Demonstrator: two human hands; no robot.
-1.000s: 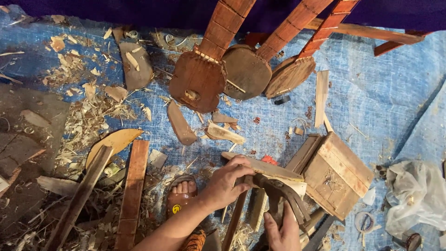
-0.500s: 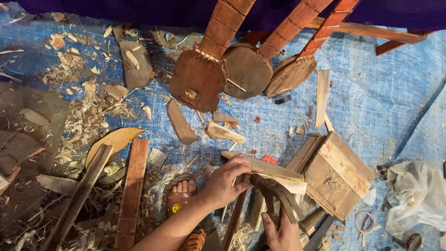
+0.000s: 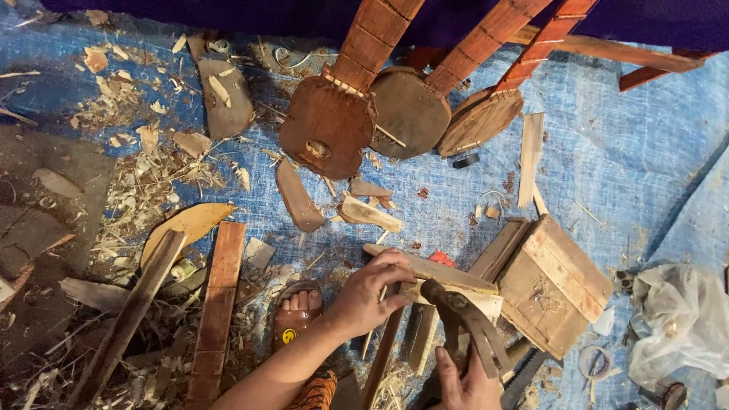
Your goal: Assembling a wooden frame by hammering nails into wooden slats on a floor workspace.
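2 hands — left hand (image 3: 370,298) pins plank (image 3: 433,271), right hand (image 3: 465,382) grips tool (image 3: 467,323).

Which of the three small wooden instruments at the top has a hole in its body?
The leftmost instrument, reddish-brown, with a small hole near its lower edge; the other two show none.

Pale wood plank (image 3: 433,272) lying flat across wooden box (image 3: 553,282) edge; dark curved-handled tool (image 3: 465,323) resting against it.
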